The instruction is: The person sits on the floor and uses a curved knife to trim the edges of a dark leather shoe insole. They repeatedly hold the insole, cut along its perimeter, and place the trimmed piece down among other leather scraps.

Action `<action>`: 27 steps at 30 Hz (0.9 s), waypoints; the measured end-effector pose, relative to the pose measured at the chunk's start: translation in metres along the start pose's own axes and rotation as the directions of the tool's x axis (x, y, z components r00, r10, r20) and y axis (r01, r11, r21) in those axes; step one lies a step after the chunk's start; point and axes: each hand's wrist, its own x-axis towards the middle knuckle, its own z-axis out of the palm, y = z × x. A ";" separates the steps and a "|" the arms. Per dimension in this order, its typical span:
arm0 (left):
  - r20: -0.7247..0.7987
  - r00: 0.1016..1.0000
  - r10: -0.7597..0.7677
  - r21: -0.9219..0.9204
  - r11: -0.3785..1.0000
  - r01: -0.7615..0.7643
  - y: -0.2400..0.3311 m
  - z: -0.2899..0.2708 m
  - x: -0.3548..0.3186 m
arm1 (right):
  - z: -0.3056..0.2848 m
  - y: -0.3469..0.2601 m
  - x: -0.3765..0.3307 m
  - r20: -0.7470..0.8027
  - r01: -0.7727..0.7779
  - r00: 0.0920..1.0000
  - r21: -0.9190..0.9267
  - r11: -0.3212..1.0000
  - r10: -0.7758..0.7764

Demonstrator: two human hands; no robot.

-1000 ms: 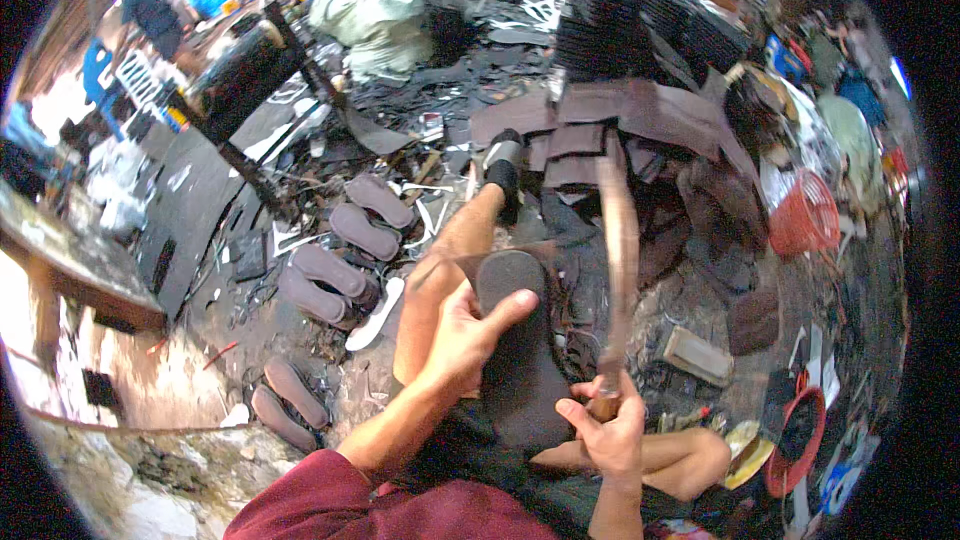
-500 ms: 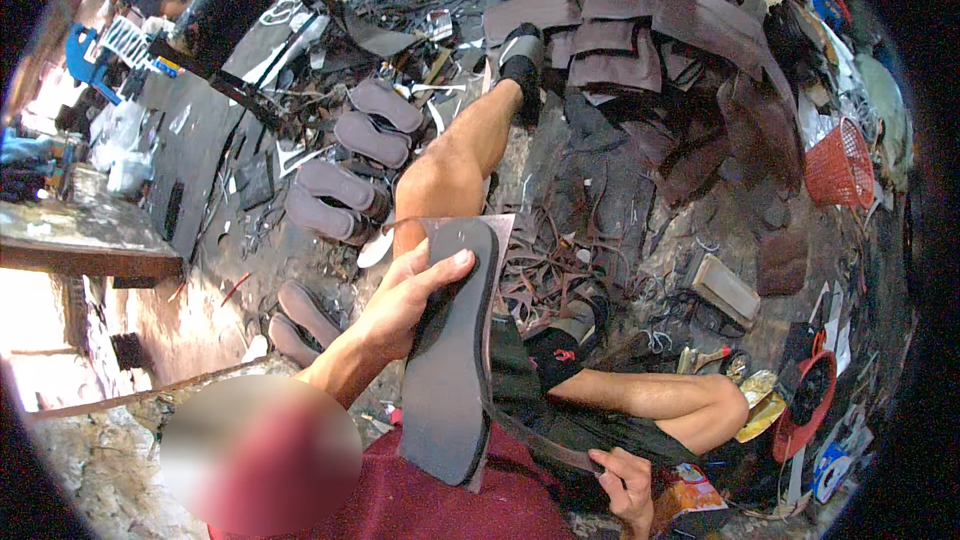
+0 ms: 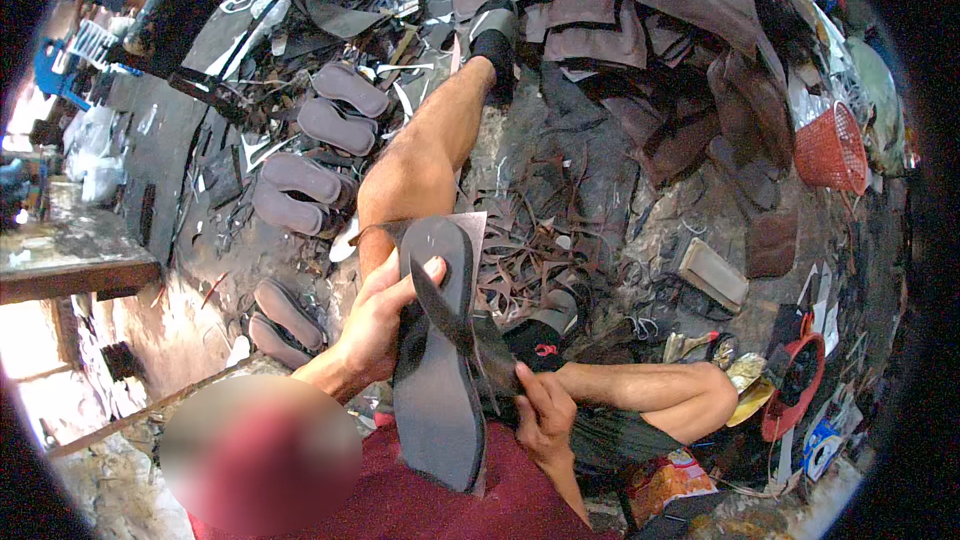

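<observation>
My left hand (image 3: 375, 325) grips the dark sandal sole (image 3: 438, 350) by its edge, thumb over the face, standing it against my lap so the strap side faces me. My right hand (image 3: 543, 418) pinches the dark strap (image 3: 450, 315) low down, holding it taut across the sole. Strap's lower end hidden under right fingers; sole's heel cut off by my red shirt (image 3: 450, 500); floor scraps (image 3: 540, 260) too tangled to sort

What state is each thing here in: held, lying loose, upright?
Dark sandal sole: held on edge against the lap.
Strap: lying across the sole.
Left hand: gripping the sole's side.
Right hand: pinching the strap's end.
Red basket: upright on the floor.
Grey soles: lying loose.
</observation>
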 end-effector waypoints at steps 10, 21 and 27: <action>0.089 0.994 0.058 0.082 0.995 -0.065 0.006 -0.004 0.005 | 0.001 -0.018 0.109 0.048 0.065 0.997 0.059 0.996 -0.068; 0.355 0.934 0.037 0.467 0.859 -0.212 0.007 -0.014 0.021 | -0.057 -0.030 0.227 0.617 0.166 0.760 0.121 0.979 -0.205; 0.246 0.953 -0.178 0.051 0.984 0.171 0.032 -0.015 0.011 | -0.076 -0.021 0.209 0.402 -0.544 0.825 0.372 0.752 0.398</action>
